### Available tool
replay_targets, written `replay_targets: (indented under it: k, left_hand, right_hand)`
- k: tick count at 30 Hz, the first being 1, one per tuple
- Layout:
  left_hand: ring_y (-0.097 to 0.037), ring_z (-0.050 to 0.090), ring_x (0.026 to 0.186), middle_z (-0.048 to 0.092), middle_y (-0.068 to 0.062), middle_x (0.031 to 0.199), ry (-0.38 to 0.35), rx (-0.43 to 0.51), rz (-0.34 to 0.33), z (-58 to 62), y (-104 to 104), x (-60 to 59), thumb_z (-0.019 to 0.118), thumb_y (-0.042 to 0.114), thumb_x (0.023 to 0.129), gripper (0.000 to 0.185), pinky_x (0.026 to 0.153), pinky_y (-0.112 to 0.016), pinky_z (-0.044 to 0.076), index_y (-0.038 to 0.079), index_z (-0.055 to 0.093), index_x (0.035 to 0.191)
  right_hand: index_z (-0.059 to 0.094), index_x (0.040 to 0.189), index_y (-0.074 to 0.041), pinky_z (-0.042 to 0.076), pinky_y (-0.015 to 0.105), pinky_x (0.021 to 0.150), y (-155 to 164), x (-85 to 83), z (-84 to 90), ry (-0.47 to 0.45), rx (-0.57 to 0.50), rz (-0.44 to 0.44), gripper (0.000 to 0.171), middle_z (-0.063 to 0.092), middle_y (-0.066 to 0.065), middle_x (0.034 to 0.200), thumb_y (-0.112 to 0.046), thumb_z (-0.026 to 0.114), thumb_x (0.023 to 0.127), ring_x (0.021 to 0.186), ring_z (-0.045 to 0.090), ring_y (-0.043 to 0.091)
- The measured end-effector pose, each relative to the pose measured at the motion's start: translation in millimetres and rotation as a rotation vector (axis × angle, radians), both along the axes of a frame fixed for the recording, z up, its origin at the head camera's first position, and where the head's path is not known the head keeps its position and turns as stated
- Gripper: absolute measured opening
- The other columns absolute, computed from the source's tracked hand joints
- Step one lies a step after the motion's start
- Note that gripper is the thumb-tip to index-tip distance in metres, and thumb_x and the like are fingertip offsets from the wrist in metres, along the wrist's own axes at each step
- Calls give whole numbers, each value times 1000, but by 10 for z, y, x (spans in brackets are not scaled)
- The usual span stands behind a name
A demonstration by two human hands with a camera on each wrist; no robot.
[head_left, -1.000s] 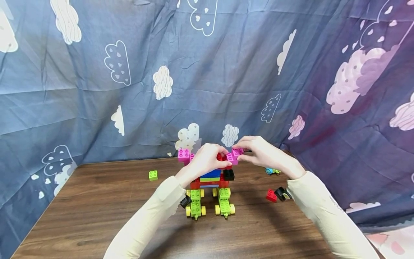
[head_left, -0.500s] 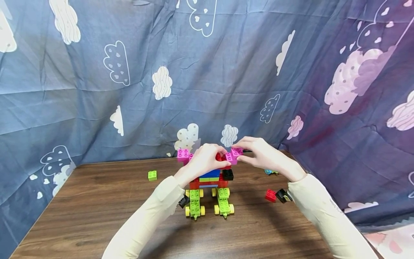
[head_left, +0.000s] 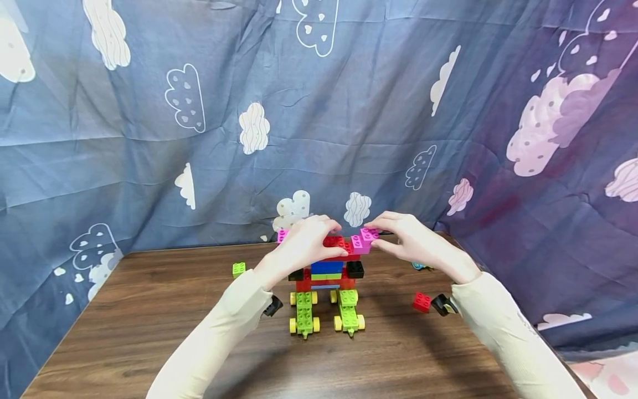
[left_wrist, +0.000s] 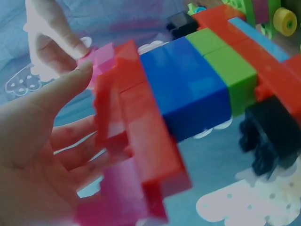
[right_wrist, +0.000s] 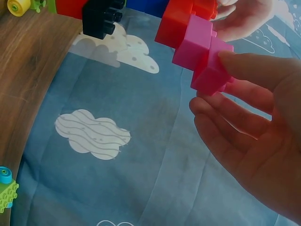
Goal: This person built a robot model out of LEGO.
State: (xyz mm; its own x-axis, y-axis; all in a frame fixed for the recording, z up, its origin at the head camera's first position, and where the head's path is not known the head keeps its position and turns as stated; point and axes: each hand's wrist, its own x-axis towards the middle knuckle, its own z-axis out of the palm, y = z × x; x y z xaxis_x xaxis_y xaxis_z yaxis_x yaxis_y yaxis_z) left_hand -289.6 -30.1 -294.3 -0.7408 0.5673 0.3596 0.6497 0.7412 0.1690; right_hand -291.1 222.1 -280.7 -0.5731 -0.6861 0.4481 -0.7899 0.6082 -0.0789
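A figure of stacked toy bricks stands on the table, with a blue brick (head_left: 326, 267) in its middle and green wheeled bases (head_left: 304, 315) as feet. My right hand (head_left: 416, 241) pinches the outer pink brick (right_wrist: 214, 70) at the right end, between thumb and fingers. That brick steps up from another pink brick (right_wrist: 193, 42) joined to the red row. My left hand (head_left: 304, 241) is spread around the red brick (head_left: 334, 242) on top, thumb in front and fingers behind. Another pink brick (left_wrist: 124, 193) at the figure's left end is partly hidden by this hand.
Black bricks (head_left: 355, 270) jut from the figure's sides. A loose green brick (head_left: 238, 269) lies to the left, a red brick (head_left: 421, 302) to the right. Behind the right hand is a small blue and green piece (right_wrist: 7, 188). A patterned cloth (head_left: 224, 183) hangs behind the table.
My left hand has drawn left, away from the right-hand pink bricks, with thumb and index finger wider apart. More of the red brick shows. The right hand keeps its pinch.
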Motion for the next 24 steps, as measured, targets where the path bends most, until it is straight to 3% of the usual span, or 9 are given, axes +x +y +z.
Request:
replay_targets:
  k: [5,8,12,16,24]
  left_hand:
    - [-17,69,102,73,-3,115,16,7,36,70,-161,52,78,46,82,49,84,-30,58,13,70,117]
    - [-18,68,103,73,-3,116,-12,48,46,85,-292,58,78,45,82,49,87,-33,58,13,70,118]
    - [-22,68,104,72,-6,119,-82,135,31,69,-474,49,79,41,82,50,93,-37,57,11,68,121]
    - [-22,67,102,72,-7,118,-126,192,19,35,-618,46,80,39,81,52,90,-38,58,11,67,123]
    - [-18,62,91,72,-8,111,-125,236,-14,-28,-783,52,82,33,81,51,80,-31,57,9,66,123]
  right_hand:
    - [70,117,-5,57,37,82,37,8,-22,4,-14,-5,34,72,5,105,-15,78,85,94,67,16]
    - [69,119,-4,56,35,78,57,24,-35,3,-25,-18,37,72,5,106,-15,78,84,91,65,14]
    - [68,121,-3,55,34,76,80,49,-51,-2,-48,-24,40,72,5,106,-13,79,83,88,63,13]
    - [65,125,-3,58,36,80,111,69,-75,-32,-75,-15,45,72,7,109,-10,78,83,91,69,16]
    - [63,128,-4,58,38,80,215,89,-166,-29,-93,-28,46,71,7,103,-7,77,84,90,70,17]
